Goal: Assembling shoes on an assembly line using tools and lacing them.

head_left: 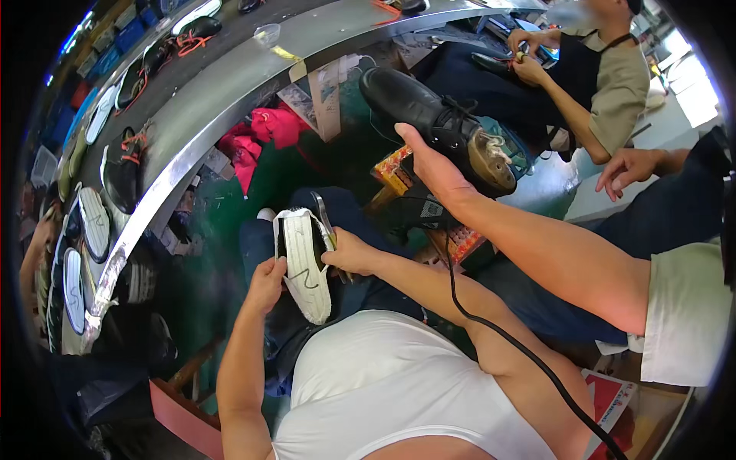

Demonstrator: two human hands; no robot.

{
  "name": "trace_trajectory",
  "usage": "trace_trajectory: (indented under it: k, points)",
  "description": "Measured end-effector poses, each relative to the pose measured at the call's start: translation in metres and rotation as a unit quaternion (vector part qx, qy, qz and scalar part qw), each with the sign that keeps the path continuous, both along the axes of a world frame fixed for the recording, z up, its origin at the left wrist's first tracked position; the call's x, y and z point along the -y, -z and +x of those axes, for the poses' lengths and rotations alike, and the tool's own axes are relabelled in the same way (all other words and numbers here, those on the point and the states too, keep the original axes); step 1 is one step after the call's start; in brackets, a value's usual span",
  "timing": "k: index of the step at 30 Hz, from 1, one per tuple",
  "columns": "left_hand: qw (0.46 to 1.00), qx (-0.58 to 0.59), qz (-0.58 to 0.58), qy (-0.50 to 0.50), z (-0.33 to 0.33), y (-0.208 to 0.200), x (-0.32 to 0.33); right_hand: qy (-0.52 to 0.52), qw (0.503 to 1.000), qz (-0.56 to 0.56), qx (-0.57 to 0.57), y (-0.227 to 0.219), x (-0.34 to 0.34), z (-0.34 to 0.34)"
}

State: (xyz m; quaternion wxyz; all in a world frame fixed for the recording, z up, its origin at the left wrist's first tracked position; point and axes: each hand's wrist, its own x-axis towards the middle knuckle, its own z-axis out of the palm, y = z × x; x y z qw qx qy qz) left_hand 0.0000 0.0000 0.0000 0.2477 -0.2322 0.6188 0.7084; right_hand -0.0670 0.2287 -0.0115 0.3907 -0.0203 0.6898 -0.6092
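A black cable (502, 331) lies nearest the camera, running up from the lower right across the person's bare right arm, with the white sleeveless top (383, 383) just beside it. Above the dark-trousered lap is a shoe (308, 280), its pale underside turned up and marked with a black zigzag line. The left hand (267, 285) grasps the shoe's left edge, thumb and fingers pinching it. At the opposite edge, the right hand (354, 254) has its fingers wrapped around a pincer-like metal tool (320, 211), whose curved head stands beside the upper end of the shoe; whether the tool grips the material cannot be told. To the right, a co-worker's hand (445, 172) reaches in against a black leather lace-up shoe (410, 103), most of its fingers hidden. Farther off, a person in a black apron (566, 88) holds another dark shoe (494, 64). On the left, a grey surface (222, 96) with a shiny metal rim carries a dark shoe with orange-red laces (121, 172), more shoes and a clear plastic cup (267, 34). Bright red cloth (277, 126) lies below that rim.
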Motion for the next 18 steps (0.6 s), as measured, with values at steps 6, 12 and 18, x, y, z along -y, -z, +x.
trace_trajectory:
  k: [6,12,18]
  points:
    - [0.928,-0.350,-0.114,-0.059,-0.084,-0.077,-0.077,0.052,0.998,-0.033,-0.024,0.016,-0.004,-0.004]
    - [0.932,-0.159,0.325,0.017,-0.198,-0.153,-0.185,0.015,0.995,0.034,-0.095,0.018,-0.003,-0.012]
    - [0.865,-0.300,0.394,-0.086,-0.195,-0.199,-0.174,0.044,0.998,-0.027,-0.029,0.027,-0.001,-0.017]
